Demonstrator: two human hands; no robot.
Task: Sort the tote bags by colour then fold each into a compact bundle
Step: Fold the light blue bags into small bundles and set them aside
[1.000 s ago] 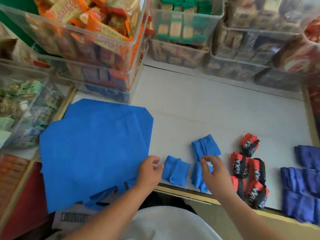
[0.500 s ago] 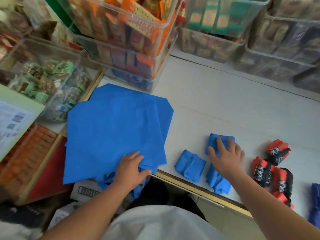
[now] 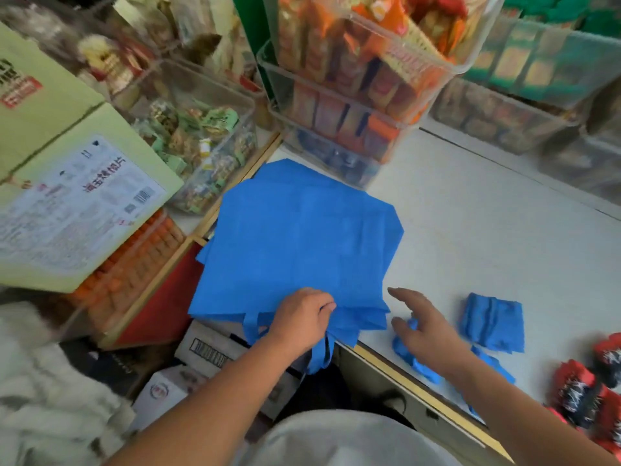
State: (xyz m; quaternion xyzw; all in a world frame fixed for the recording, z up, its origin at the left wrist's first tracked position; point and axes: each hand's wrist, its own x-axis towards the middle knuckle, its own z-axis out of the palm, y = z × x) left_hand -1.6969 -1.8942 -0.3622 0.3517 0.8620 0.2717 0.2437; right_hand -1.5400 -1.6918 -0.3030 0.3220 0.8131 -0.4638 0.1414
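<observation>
A stack of flat blue tote bags [image 3: 295, 243] lies on the white counter [image 3: 487, 230], handles hanging over the front edge. My left hand [image 3: 302, 319] grips the near edge of the stack by the handles. My right hand [image 3: 421, 326] hovers just right of the stack with fingers spread and holds nothing. Under and beside it lie folded blue bundles: one [image 3: 413, 356] partly hidden by the hand, another [image 3: 492, 321] to its right. Folded red-and-black bundles [image 3: 584, 388] sit at the right edge.
Clear plastic bins of packaged snacks [image 3: 356, 82] stand behind the stack and along the back. A green cardboard box [image 3: 67, 183] and a bin of wrapped sweets [image 3: 198, 142] are at the left. Boxes [image 3: 208, 351] sit below the counter's wooden front edge.
My view has swung left. My right hand left the folded blue bundle and moved toward the stack. My left hand went from lying flat to gripping the stack's near edge.
</observation>
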